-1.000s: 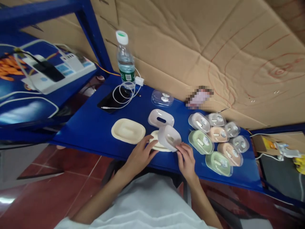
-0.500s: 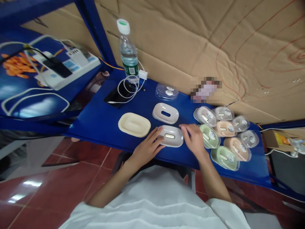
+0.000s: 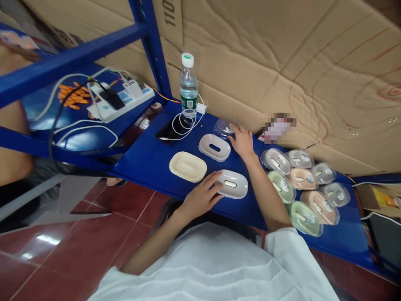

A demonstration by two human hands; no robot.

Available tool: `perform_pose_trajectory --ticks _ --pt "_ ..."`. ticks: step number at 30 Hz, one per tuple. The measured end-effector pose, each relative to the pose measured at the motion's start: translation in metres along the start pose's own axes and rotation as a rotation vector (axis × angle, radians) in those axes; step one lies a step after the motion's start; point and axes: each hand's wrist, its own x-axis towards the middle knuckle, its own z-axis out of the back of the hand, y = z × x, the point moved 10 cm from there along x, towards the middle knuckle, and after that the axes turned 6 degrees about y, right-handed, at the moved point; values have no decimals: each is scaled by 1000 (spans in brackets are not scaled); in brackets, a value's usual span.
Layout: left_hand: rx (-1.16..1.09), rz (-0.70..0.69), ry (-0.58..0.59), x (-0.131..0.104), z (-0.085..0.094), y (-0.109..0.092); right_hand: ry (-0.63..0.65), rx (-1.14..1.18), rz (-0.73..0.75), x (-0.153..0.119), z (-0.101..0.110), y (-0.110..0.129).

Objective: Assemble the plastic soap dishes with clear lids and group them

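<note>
My left hand (image 3: 203, 194) grips the left end of a glossy pale grey soap dish (image 3: 236, 190) with a light oval in its middle. Stretched out toward the back of the table, my right hand (image 3: 242, 140) has its fingers and thumb around the right end of a clear plastic lid (image 3: 222, 126). Between them lies a pale grey oval piece (image 3: 214, 146) with a slot in its centre. A cream oval tray (image 3: 188, 166) is left of my left hand.
Several lidded soap dishes (image 3: 302, 178), green, peach and grey, cluster at right. A water bottle (image 3: 189, 90), a phone (image 3: 169, 133) and a coiled white cable (image 3: 184, 129) are at the back left. Cardboard (image 3: 238, 54) walls the back; a power strip (image 3: 125, 100) lies on the left table.
My right hand has moved from beside the grey dish to the clear lid at the back and taken its end. My left hand stays on the dish. The view has shifted.
</note>
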Motion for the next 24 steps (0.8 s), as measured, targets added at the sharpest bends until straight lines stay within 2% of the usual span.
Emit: perform_pose_trajectory --ticks 4,7,11,14,17,20,24 --pt "-29 -4 -6 -1 0 1 -1 65 -69 9 -2 -23" --pt "-63 2 -10 -1 -1 3 -71 120 -78 -11 10 -36" --pt "-78 17 1 0 -1 4 -137 233 -29 -81 26 -42" --pt "-65 27 24 2 -2 4 -85 293 -22 -143 26 -43" --pt "-68 22 37 4 -3 3 -21 314 -17 -181 22 -42" --pt "-93 11 21 4 0 2 24 312 -44 -186 15 -45" --pt "-130 2 -27 1 6 -1 156 263 -51 -166 -6 -46"
